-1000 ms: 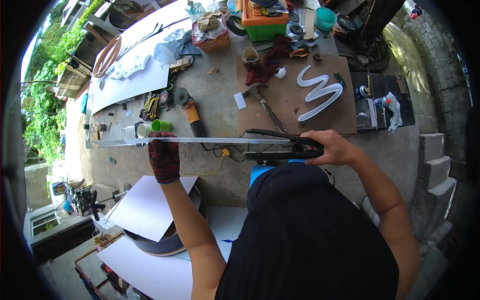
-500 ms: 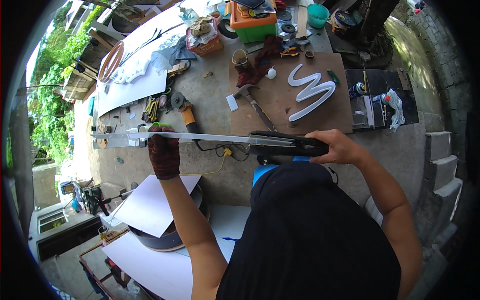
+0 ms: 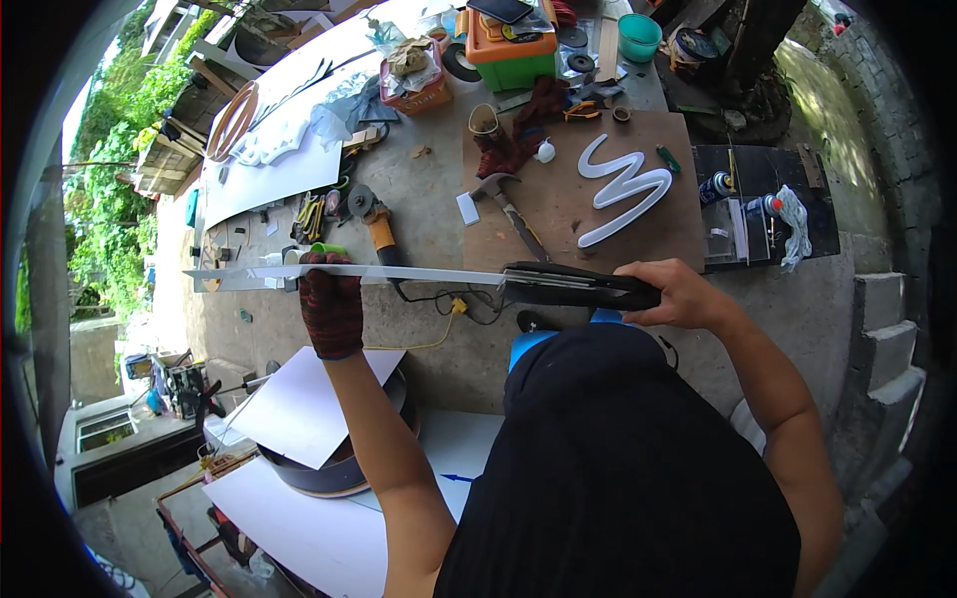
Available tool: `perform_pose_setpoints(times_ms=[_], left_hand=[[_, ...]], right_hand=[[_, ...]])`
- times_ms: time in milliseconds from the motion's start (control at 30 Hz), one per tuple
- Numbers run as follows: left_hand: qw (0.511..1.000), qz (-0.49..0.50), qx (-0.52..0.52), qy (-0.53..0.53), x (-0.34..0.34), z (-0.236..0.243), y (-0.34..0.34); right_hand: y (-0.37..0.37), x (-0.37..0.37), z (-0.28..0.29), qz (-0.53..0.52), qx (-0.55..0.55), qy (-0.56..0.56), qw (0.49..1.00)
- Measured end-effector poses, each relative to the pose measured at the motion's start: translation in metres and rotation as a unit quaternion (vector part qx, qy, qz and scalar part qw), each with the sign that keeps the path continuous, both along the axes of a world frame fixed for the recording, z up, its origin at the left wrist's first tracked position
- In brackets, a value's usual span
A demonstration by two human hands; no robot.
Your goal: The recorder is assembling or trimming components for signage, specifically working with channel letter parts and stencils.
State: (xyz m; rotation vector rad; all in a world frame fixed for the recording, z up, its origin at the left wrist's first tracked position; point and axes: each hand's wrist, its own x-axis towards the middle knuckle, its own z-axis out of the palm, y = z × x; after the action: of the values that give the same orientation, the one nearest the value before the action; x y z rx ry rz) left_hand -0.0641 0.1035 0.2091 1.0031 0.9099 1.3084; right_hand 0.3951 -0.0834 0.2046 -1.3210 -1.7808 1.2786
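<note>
A long, thin whitish strip (image 3: 429, 276) stretches level across the middle, seen edge-on. My left hand (image 3: 332, 314), in a dark red and black knitted glove, is closed around it towards its left part. Bare, my right hand (image 3: 680, 295) grips the handle end of a black tool like long-jawed pliers (image 3: 573, 287). The tool's flat jaws are closed over the strip's right end, which they hide. Beyond the strip, a white zigzag-shaped piece (image 3: 626, 189) and a hammer (image 3: 510, 217) lie on a brown board (image 3: 578, 254). An angle grinder (image 3: 379, 234) lies left of the hammer.
Spray cans (image 3: 716, 187) stand at right on a black panel. An orange-and-green box (image 3: 510, 55) and a red basket (image 3: 414, 93) stand at the far side. A yellow-plugged cord (image 3: 458, 306) trails beneath the strip. White sheets (image 3: 299, 409) lie lower left. Concrete steps (image 3: 882, 339) rise at right.
The black tool's jaws have come together over the strip's right end, which showed between them before. Both hands keep their hold. The whole view has shifted slightly.
</note>
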Motion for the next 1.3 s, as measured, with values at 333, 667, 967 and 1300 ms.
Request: perform_pose_setpoints(times_ms=[333,667,967,1300], left_hand=[[1.0,-0.005,0.012,0.005,-0.003,0.003,-0.007],[0.998,-0.001,0.007,-0.063,0.008,0.014,-0.015],[0.987,-0.046,-0.002,-0.153,0.018,0.018,-0.001],[0.984,-0.031,-0.004,-0.175,0.031,0.025,0.008]], right_hand=[[0.003,-0.001,-0.003,-0.001,0.028,-0.011,1.0],[0.007,-0.001,0.0,0.009,0.007,-0.006,1.0],[0.003,-0.008,-0.003,0.02,-0.02,0.014,0.999],[-0.004,-0.011,-0.004,0.009,-0.076,0.03,0.997]])
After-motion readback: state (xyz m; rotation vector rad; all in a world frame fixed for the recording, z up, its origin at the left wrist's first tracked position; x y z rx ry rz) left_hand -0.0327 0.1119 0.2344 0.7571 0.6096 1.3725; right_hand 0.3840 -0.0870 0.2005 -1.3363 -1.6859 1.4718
